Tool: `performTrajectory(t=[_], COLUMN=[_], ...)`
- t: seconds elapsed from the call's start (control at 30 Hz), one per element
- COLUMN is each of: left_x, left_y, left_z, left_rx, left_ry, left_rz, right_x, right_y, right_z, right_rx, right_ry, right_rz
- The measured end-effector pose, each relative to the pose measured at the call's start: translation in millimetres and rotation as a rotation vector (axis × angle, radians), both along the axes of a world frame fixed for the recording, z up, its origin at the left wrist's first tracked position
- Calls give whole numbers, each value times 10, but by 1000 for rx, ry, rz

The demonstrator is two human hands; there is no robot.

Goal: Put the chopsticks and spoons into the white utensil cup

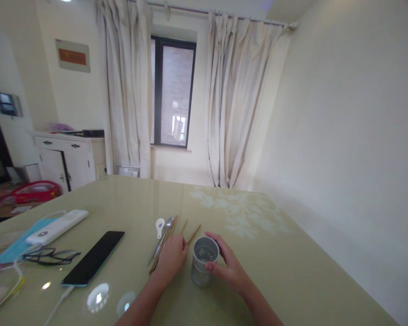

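Observation:
A small grey cup-shaped holder (204, 261) with holes in its bottom stands on the pale green table (275, 262). My right hand (228, 267) curls round its right side, thumb on the near rim. My left hand (172, 258) is closed over a bundle of wooden chopsticks (193, 235) and metal spoons (166, 228) lying just left of the holder, fingers pinched on them. A white spoon (159, 226) lies beside the metal ones.
Left on the table lie a black phone (94, 257) on a white cable, black glasses (51, 256), a white remote (57, 227) and a blue face mask (17, 244). A white cabinet (70, 158), curtains and a window stand beyond. A wall runs along the right.

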State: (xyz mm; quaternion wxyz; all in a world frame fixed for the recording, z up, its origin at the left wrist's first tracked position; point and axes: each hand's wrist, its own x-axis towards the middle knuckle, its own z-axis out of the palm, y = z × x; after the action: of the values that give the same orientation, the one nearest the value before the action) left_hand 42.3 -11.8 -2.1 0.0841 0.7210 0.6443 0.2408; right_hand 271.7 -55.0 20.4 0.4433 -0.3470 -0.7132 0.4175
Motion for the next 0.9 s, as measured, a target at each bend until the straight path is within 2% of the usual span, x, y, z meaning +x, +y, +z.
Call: performTrajectory(t=[0.1,0.17,0.27,0.37,0.5,0.6,0.67,0.73,0.8,0.9], left_x=[-4,-5,28,120,292,380,379,321,220,59], left_y=[18,-3,-118,-310,-548,-624,-592,-488,-333,-110], left_z=[118,234,404,504,561,572,550,499,426,307], left_rx=[69,230,555,807,949,956,915,832,694,414], left_ry=[-136,-272,-417,-348,-126,-101,-150,-239,-301,-187], left_rz=[35,35,-3,-175,-523,-629,-605,-472,-262,-37], right_x=[-1,1,9,14,-26,-77,-81,-38,41,155], right_y=[18,33,35,-15,-143,-214,-217,-183,-125,-30], right_z=[-27,-43,-40,14,143,235,282,317,343,355], right_rx=[3,-4,-5,105,372,481,477,448,417,357], right_ry=[-1,2,8,16,72,178,278,404,510,504], right_rz=[3,6,-17,-124,-266,-337,-392,-485,-598,-695])
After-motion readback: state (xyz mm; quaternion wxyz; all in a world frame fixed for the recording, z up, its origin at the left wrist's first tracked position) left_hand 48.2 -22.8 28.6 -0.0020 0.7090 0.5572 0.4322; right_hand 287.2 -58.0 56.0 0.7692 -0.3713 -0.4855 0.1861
